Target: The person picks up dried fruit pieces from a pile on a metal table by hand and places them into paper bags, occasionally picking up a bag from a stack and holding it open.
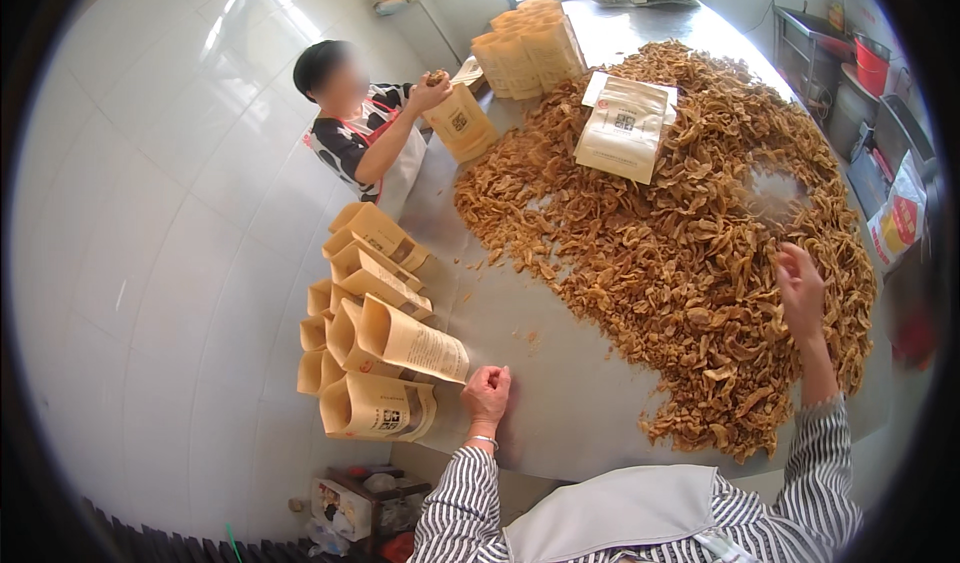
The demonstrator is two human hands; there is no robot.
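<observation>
My left hand (487, 396) is curled into a loose fist over the metal tabletop (555, 405). It is right beside the lower corner of a kraft paper pouch (417, 344); I see nothing held in it, though its palm side is hidden. Over the right part of a wide heap of dried brown food strips (675, 263) is my right hand (801, 293), its fingers bent. Whether strips are between those fingers I cannot tell. Several open-topped kraft pouches stand grouped at the left edge, among them a front pouch (382, 407) with a printed code and a small window.
Across the table a co-worker (367, 128) raises a handful of strips above a kraft pouch (460, 124). Flat pouches (621, 128) lie on the heap. More upright pouches (529, 49) stand at the back. A red bucket (871, 66) is at far right.
</observation>
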